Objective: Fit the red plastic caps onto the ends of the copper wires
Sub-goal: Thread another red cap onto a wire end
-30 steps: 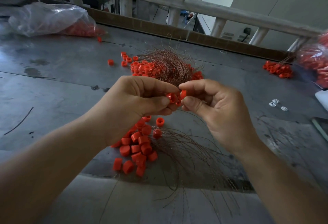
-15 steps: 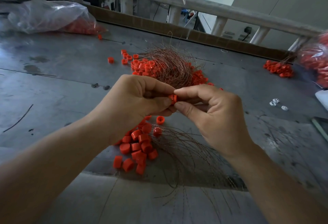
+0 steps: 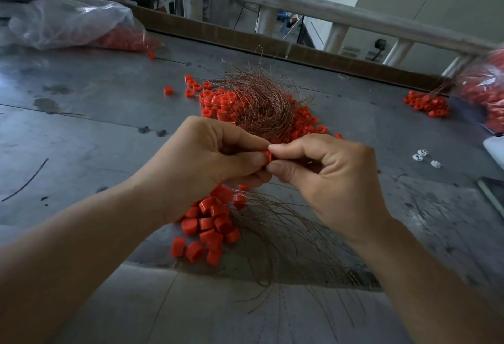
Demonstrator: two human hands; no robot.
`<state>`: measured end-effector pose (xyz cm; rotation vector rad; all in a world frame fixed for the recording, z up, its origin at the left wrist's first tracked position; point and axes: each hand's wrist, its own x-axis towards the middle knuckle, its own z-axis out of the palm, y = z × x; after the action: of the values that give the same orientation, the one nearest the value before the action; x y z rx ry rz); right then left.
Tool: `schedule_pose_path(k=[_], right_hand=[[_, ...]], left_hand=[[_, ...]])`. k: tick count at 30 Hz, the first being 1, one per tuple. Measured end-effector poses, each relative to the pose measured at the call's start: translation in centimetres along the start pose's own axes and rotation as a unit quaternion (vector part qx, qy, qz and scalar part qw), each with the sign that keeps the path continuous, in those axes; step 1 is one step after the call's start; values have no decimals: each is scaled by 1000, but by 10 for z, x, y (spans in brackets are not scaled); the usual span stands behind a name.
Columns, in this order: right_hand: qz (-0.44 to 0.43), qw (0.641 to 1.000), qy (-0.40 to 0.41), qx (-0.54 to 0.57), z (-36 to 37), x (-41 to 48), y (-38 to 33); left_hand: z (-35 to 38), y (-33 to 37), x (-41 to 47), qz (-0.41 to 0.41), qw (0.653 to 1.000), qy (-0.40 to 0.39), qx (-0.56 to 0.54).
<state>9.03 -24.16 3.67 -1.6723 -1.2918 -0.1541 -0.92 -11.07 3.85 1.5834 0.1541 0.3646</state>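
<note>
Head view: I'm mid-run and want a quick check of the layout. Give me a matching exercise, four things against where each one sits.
Things:
1. clear plastic bag
2. white pieces
3. tangled copper wire bundle
4. pinched red cap

Places:
A. on the table, right of the right hand
B. far left of the table
C. between the fingertips of the left hand and the right hand
D. beyond the hands, lying over loose red caps

Pairs: 1-B, 2-A, 3-D, 4-C.
</note>
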Motion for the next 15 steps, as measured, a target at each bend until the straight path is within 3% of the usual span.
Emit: schedule_pose_path(k=[6, 15], right_hand=[[-11, 1000, 24, 5, 0, 0, -1], [11, 998, -1, 68, -2, 4, -1]], left_hand=[[1, 1, -1, -17, 999, -8, -45], [-2, 3, 0, -24, 997, -44, -65]])
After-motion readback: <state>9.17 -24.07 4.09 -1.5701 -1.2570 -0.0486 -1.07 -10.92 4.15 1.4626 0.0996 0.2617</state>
